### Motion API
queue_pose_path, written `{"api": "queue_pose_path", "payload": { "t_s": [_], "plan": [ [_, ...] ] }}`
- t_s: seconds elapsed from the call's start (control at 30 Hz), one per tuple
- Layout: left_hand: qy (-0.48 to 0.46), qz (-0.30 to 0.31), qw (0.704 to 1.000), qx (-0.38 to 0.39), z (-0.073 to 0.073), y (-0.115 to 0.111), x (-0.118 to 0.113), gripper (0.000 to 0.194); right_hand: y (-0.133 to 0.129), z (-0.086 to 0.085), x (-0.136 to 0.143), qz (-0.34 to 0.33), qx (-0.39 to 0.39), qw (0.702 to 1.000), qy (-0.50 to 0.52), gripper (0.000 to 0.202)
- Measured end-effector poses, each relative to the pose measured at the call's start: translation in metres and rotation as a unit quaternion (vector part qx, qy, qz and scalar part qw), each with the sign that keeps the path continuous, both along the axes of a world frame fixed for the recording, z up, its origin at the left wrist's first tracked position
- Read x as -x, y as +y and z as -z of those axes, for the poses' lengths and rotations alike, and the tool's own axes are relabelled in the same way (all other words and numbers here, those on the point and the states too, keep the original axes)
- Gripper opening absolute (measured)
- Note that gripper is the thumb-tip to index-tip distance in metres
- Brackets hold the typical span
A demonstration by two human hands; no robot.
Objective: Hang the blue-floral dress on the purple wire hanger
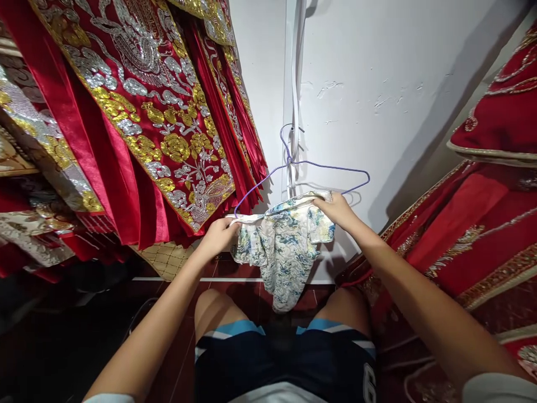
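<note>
A small white garment with a blue, green and yellow floral print (289, 252) hangs in front of my knees, held up by its top edge. My left hand (222, 235) pinches its left upper corner, near the lower left end of a purple wire hanger (331, 166). At the right upper corner, my right hand (337, 210) is closed on the garment, just below the hanger's right arm. The hanger's hook hangs from a small peg (298, 129) on the wall. Part of the hanger's lower bar is hidden behind the cloth.
Red garments with gold and silver sequins (176, 140) hang close on the left. More red embroidered clothing (495, 224) lines the right side. Ahead is a white wall (348, 101) with white cables (295, 84) running down it. The floor has dark red tiles (247, 288).
</note>
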State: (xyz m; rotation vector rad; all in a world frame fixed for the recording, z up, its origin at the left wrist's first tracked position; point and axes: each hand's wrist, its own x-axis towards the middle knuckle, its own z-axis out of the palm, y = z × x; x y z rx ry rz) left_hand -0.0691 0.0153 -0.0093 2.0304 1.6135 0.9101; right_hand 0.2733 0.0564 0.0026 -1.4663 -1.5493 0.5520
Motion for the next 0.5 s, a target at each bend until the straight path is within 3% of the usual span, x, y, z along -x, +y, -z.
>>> {"api": "queue_pose_path", "payload": {
  "t_s": [0.13,0.23,0.3,0.43,0.5],
  "plan": [
    [-0.069,0.014,0.991,-0.11,-0.005,0.005,-0.013,0.022,-0.009,0.002,0.008,0.007,0.012,1.0,-0.012,0.028],
    [-0.072,-0.013,0.972,-0.223,-0.023,0.006,-0.023,0.017,-0.015,0.009,0.017,-0.023,0.028,0.999,-0.011,0.031],
    [-0.03,-0.024,0.971,-0.238,-0.039,0.011,-0.028,0.017,-0.017,0.012,0.023,-0.037,0.033,0.999,0.004,0.031],
    [0.037,0.068,0.969,-0.234,-0.069,0.032,-0.042,0.008,-0.016,0.014,0.03,-0.044,0.056,0.997,0.033,0.029],
    [0.037,0.115,0.962,-0.246,-0.078,0.041,-0.053,0.015,-0.015,0.013,0.029,-0.044,0.065,0.996,0.034,0.03]
  ]
}}
